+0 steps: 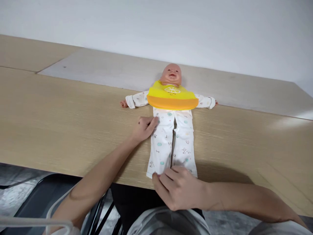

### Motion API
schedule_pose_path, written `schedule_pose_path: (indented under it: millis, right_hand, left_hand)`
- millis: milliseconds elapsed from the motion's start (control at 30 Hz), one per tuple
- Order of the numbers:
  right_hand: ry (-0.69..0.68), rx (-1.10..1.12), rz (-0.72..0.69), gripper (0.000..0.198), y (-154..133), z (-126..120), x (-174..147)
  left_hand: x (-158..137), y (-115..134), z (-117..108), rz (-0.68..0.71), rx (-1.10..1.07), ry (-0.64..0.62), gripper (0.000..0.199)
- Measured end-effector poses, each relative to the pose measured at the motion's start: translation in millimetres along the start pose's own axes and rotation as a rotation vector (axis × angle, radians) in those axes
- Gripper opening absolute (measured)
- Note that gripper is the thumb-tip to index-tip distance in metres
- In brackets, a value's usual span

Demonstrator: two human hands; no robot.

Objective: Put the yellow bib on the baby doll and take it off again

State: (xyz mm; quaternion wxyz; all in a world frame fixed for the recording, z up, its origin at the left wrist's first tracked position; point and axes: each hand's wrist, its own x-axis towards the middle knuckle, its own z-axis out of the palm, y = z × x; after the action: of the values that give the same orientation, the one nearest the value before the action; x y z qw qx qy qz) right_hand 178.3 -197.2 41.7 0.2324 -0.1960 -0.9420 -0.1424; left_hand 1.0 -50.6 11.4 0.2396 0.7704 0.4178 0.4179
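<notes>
A baby doll [171,74] lies on its back on the wooden table [61,124], arms spread, head toward the wall. It wears a yellow and orange bib [172,97] and white printed pants [171,143]. My left hand [144,128] rests on the pants' waist at the doll's left hip side, fingers curled on the fabric. My right hand [177,187] is at the table's near edge, fingers pinching the cuffs of the pant legs.
A white wall [171,29] runs behind the table. A dark chair [44,202] stands below the near edge at the left. A lighter grey panel [102,68] covers the table's far part.
</notes>
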Motion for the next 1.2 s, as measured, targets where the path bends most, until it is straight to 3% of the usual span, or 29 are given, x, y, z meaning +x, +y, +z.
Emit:
schedule_pose_path:
  millis: [200, 400, 567, 867, 1200]
  right_hand:
    - [0.030, 0.054, -0.027, 0.018, -5.9, 5.9, -2.7]
    - [0.078, -0.027, 0.022, 0.021, -5.3, -0.7, 3.7]
    - [-0.008, -0.091, 0.096, 0.023, -6.8, 14.9, 3.5]
    - [0.174, 0.025, 0.000, 0.005, -6.8, 14.6, 4.9]
    - [0.190, 0.078, -0.034, 0.008, -2.7, 9.6, 6.8]
  left_hand:
    - [0.2, -1.8, -1.0, -0.076, -0.018, 0.014, 0.050]
    - [1.2, -1.0, -1.0, -0.052, -0.024, 0.036, 0.050]
    - [1.3, -1.1, -0.1, -0.010, -0.017, 0.026, 0.051]
    - [0.6, -0.5, -0.5, 0.019, 0.013, 0.033, 0.050]
    - [0.6, 1.2, -0.7, 0.003, -0.029, 0.025, 0.048]
